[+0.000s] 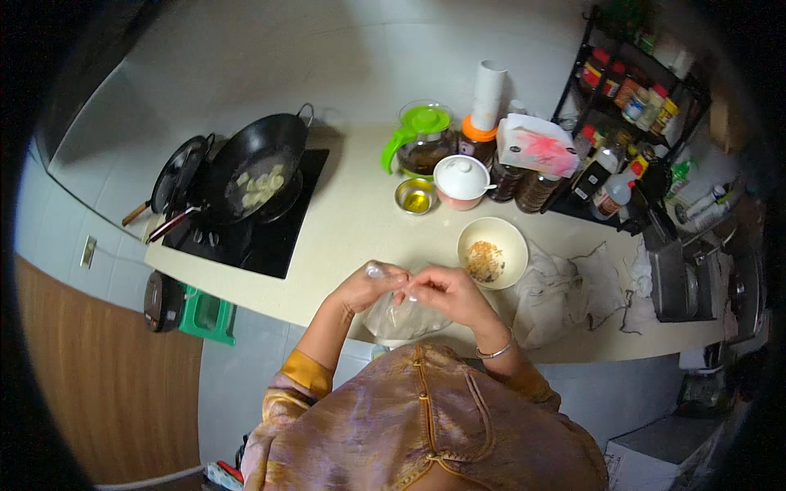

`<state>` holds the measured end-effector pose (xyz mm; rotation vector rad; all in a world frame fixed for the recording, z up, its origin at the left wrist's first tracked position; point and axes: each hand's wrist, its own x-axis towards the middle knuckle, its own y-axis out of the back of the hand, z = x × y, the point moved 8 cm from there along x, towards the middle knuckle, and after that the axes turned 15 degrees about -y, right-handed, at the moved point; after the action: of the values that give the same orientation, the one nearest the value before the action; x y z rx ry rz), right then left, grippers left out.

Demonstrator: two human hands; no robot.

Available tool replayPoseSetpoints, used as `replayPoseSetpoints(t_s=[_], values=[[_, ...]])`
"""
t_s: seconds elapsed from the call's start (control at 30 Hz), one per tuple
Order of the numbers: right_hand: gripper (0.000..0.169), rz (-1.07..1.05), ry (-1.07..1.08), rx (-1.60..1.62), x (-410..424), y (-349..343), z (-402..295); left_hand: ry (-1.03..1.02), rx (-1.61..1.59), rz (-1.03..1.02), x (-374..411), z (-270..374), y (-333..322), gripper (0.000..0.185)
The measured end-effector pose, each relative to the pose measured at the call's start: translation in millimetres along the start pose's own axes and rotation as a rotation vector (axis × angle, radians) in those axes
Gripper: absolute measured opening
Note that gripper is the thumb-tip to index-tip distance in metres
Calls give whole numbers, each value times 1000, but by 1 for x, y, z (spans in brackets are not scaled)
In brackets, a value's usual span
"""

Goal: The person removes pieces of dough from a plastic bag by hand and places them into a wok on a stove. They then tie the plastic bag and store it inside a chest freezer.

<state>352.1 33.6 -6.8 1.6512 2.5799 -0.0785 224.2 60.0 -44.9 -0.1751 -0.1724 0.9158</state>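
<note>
At the counter's front edge, a clear plastic bag [402, 319] hangs below both hands; whitish contents show dimly through it. My left hand [376, 285] grips the bag's gathered neck between thumb and fingers, with a twist of plastic poking out above the fist. The fingertips of my right hand [451, 293] pinch the same neck from the other side and meet the left thumb. Just beyond the right hand stands a cream bowl [519, 248] holding orange-brown bits and some darker pieces. What exactly the fingertips press is partly hidden.
A black wok [270, 132] with pale pieces sits on the cooktop [270, 261], its handle towards the counter edge. Behind the bowl are a small metal bowl of yellow oil [416, 197], a white-lidded pot [462, 179] and a green-lidded glass jug [424, 144]. Cloths [546, 294] lie at right.
</note>
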Motion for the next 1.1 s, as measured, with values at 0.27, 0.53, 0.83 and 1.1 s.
replayPoseSetpoints(t_s=[0.27,0.53,0.83,1.1], values=[[22,43,-38,-43,39,-10,28,-263,543,-57,-10,27,-1,13],[31,-220,-286,207,42,-3,74,-690,1356,276,-24,57,-32,23],[15,194,196,-456,26,-1,-8,-774,1317,312,-38,66,-24,23],[11,458,287,-693,3,17,6,-620,1367,559,-84,51,-13,11]])
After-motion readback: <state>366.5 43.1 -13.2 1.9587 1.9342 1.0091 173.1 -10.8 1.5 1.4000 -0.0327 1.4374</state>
